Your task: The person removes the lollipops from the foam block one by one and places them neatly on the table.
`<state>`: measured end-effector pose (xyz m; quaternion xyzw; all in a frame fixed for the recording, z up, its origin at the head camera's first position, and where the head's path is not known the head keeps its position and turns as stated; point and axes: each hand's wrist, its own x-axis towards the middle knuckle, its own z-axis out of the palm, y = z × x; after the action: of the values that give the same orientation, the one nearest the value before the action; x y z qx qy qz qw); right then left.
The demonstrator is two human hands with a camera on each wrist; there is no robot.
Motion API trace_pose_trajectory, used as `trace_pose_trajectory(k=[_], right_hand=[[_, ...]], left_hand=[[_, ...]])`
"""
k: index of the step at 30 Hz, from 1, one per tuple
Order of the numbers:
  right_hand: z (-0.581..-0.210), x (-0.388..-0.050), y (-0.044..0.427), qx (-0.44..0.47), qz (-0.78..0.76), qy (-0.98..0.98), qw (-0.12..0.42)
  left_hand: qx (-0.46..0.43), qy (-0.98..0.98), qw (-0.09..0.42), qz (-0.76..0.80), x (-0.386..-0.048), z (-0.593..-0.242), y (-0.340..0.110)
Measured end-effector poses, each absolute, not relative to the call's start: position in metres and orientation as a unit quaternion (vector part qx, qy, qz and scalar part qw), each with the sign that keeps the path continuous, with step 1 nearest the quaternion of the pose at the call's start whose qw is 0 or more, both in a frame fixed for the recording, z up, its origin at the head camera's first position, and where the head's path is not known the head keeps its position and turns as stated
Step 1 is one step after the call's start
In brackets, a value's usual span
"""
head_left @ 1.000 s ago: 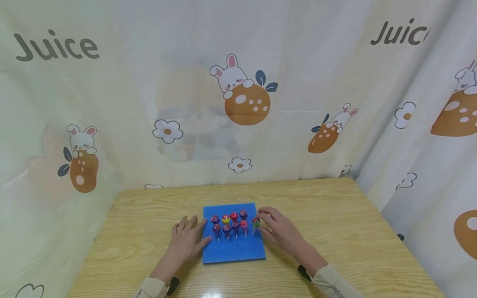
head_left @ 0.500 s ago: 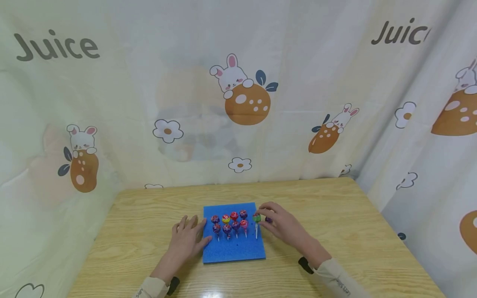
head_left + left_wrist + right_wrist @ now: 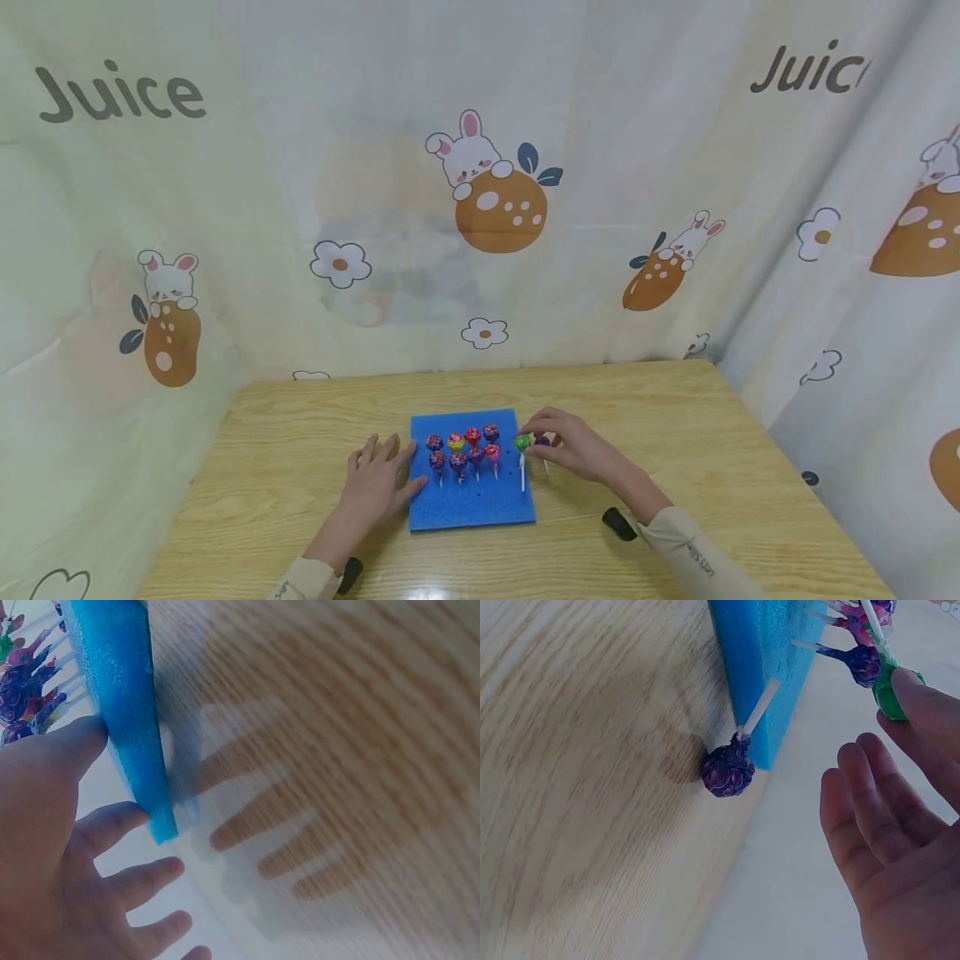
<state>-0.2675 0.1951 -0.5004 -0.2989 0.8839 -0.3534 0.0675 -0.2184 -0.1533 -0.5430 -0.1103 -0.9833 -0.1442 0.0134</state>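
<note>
The right hand [image 3: 581, 450] has its grip closed on a green lollipop [image 3: 522, 443], thumb and finger pinching the wrapped head; the other three fingers curve loosely away from it. The white stick points down in front of the right part of a blue foam board [image 3: 472, 510], and whether its tip touches the foam cannot be told. Just beside the board's right edge, close under the hand, is a purple lollipop [image 3: 728, 766], its stick slanting toward the foam.

The left hand [image 3: 372, 483] holds nothing in its grip: its fingers are spread, with thumb and index finger touching the board's left edge. Eight lollipops [image 3: 458, 462] stand in the board in two rows of four, wrapped in purple, red, yellow and pink; print on the wrappers is too small to read. Small dark holes [image 3: 479, 494] dot the foam.

The board lies on a wood-grain bench [image 3: 622, 408]. The right sleeve [image 3: 701, 560] carries lettering that seems to begin "Let's"; the left sleeve [image 3: 303, 581] has marks too small to read. Behind, a curtain [image 3: 262, 208] with rabbits and flowers reads "Juice" at upper left and "Juic" at upper right, where a fold cuts the word.
</note>
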Motion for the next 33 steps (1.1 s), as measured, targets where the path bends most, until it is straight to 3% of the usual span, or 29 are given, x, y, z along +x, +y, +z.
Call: trace_pose_trajectory(k=[33], right_hand=[[-0.507,-0.283,0.238,-0.284,-0.327,0.899,0.072]], left_hand=[[-0.106,-0.984,0.017,-0.139,-0.216,-0.541,-0.149]])
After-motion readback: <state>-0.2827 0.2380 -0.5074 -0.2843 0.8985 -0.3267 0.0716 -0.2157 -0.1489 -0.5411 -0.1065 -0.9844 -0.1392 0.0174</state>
